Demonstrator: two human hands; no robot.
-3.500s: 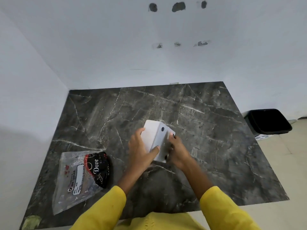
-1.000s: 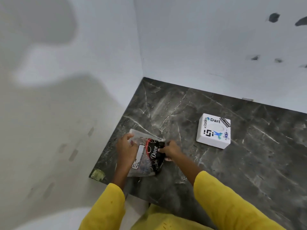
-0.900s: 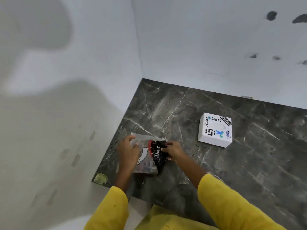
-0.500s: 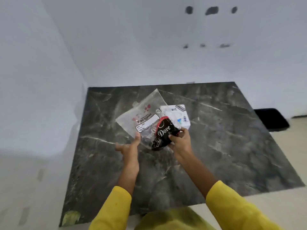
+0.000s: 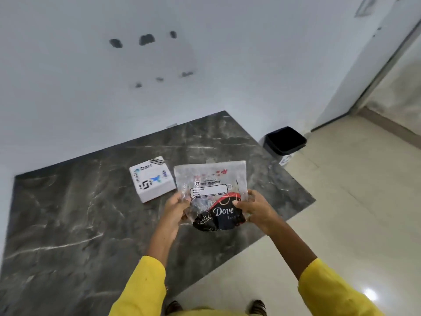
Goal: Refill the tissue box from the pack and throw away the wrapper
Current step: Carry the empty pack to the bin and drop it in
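I hold the clear plastic wrapper (image 5: 210, 183), printed "BIG TISSUES", upright above the table's right part. A dark crumpled "Dove" packet (image 5: 219, 215) sits in its lower end. My left hand (image 5: 176, 207) grips the wrapper's left edge and my right hand (image 5: 255, 207) grips its right edge. The white square tissue box (image 5: 152, 179), with "Dart" stickers on top, rests on the dark marble table (image 5: 79, 224) just left of the wrapper, apart from both hands.
A black waste bin (image 5: 284, 140) stands on the floor past the table's far right corner. White walls border the table's back and left. Pale tiled floor (image 5: 353, 213) spreads to the right, toward a doorway.
Both hands picked the wrapper up from the table's left edge and carried it right, past the tissue box. The view has swung right, showing the bin and floor.
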